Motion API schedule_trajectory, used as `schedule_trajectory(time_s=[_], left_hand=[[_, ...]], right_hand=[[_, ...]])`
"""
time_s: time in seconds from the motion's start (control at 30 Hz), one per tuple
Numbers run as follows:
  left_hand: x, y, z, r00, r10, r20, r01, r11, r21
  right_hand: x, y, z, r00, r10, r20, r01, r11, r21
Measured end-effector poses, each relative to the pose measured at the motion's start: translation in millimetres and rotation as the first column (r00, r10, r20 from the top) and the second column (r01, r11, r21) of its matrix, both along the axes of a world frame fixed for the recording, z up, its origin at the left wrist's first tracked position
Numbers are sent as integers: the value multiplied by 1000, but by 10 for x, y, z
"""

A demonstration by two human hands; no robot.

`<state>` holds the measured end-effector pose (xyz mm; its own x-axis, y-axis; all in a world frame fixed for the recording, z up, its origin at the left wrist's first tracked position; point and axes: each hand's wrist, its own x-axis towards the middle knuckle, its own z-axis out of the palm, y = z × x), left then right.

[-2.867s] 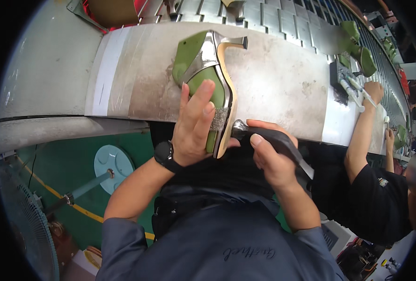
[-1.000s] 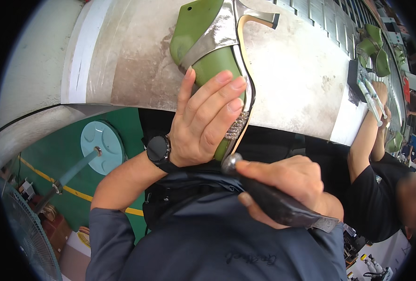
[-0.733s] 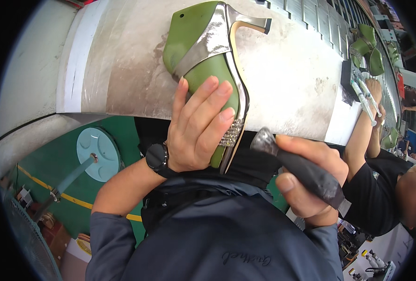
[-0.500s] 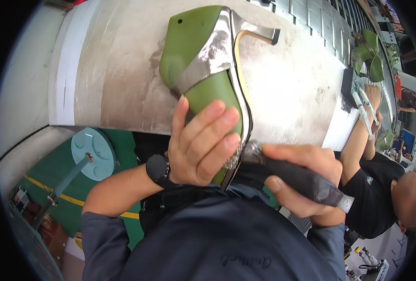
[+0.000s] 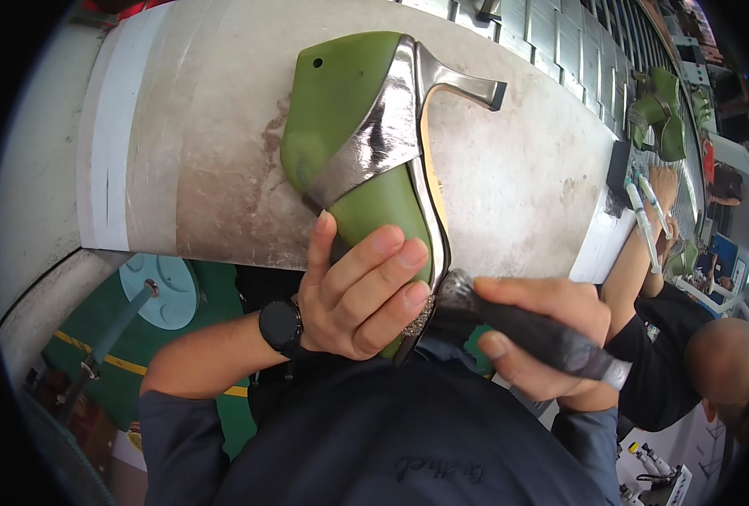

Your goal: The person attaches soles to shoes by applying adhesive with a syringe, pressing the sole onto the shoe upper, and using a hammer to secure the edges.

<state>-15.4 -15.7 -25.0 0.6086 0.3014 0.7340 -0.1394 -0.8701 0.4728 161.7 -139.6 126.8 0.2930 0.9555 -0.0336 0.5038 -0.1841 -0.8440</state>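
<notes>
A high-heeled sandal with a shiny pewter strap and a slim heel sits on a green shoe last. It lies on its side, with its heel at the far end and its toe toward me. My left hand is wrapped round the forefoot, partly hiding a glittery toe strap. In my right hand is a dark, thick-handled tool with a worn silvery end. That end is at the sole edge near the toe; whether it touches cannot be made out.
Beneath the shoe is a stained pale work surface. A slatted metal conveyor runs along the far right, carrying more green lasts. At right, a co-worker's arm reaches near white tubes. A round pale-blue plate is lower left.
The shoe, both hands and the work surface all appear slightly lower in the picture. My grip on the shoe and on the tool looks the same.
</notes>
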Motion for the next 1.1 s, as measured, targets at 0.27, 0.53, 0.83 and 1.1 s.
schedule_trajectory(time_s=[0.27, 0.53, 0.83, 1.1], left_hand=[[18, -13, -26, 999, 15, 40, -15, 1000, 16], [17, -4, -49, 999, 2, 40, -3, 1000, 22], [-6, -22, -60, 998, -42, 47, 43, 999, -23], [-35, 29, -56, 1000, -25, 17, 25, 1000, 19]], right_hand=[[327, 318, 244, 893, -171, -417, 6, 930, -369], [510, 723, 139, 866, -330, -375, 90, 842, -532], [290, 798, -51, 841, -471, -267, 342, 845, -412], [575, 1016, 60, 940, -220, -259, 90, 895, -436]])
